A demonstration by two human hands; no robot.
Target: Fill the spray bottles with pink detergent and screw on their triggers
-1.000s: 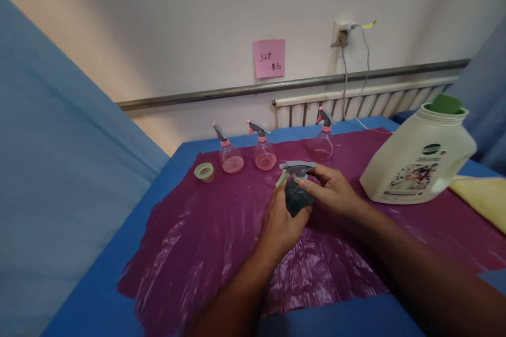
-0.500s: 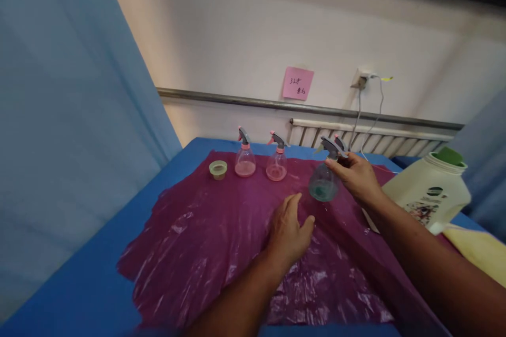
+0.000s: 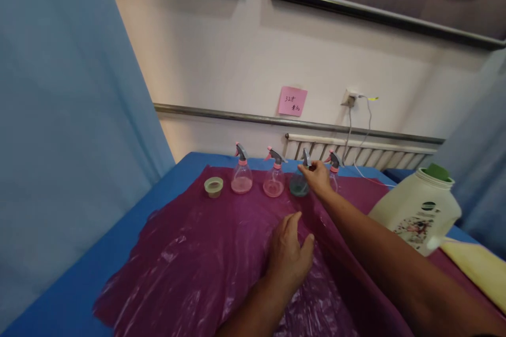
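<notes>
My right hand grips the neck of a clear spray bottle with green liquid in its bottom and a grey trigger head. That bottle stands upright in the row at the back, just right of a pink-headed spray bottle holding pink liquid. Farther left is another spray bottle with pink liquid. Partly behind my right hand, a further pink-collared spray bottle shows. Over the purple plastic sheet in front of the row is my left hand, fingers apart and holding nothing.
A small round greenish tub stands at the row's left end. On the right are a large cream jug with green at its mouth and a yellow cloth. Blue curtain hangs at left; a radiator is behind the table.
My right hand has carried the green-liquid spray bottle back and left, into line with the pink ones. My left hand keeps its pose. The view has tilted up, showing more of the wall frames.
</notes>
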